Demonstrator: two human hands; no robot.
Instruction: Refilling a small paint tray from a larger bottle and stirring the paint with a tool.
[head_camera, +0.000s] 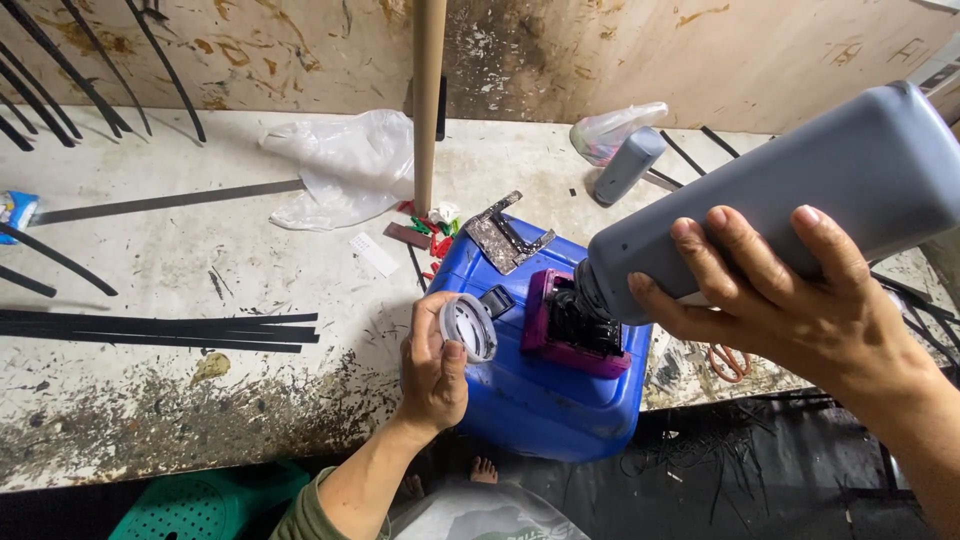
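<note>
At 9 o'clock, thin black strips (160, 330) lie flat on the dirty white table (200, 250). A crumpled clear plastic bag (345, 165) sits at 11 o'clock, next to a tan pole (428, 100) that stands straight up.

The left hand (432, 370) is just left of the middle. Its fingers are closed around a round grey cap (468, 327), holding it by the rim. The cap is off the bottle.

A blue jug (545, 370) stands at 6 o'clock against the table edge. A small purple box (570, 325) with black insides rests on top of it.

The right hand (790, 300) is at 3 o'clock. It grips 1 big grey bottle (800, 190) from below, fingers wrapped tight. The bottle's long side runs from 2 o'clock down to the middle, tipped over. Its open neck points down into the purple box and seems to touch it. The cap is at 9 o'clock from the neck, near it, so the left hand is the nearer hand to the neck.

A smaller grey bottle (628, 165) lies at 1 o'clock.
</note>
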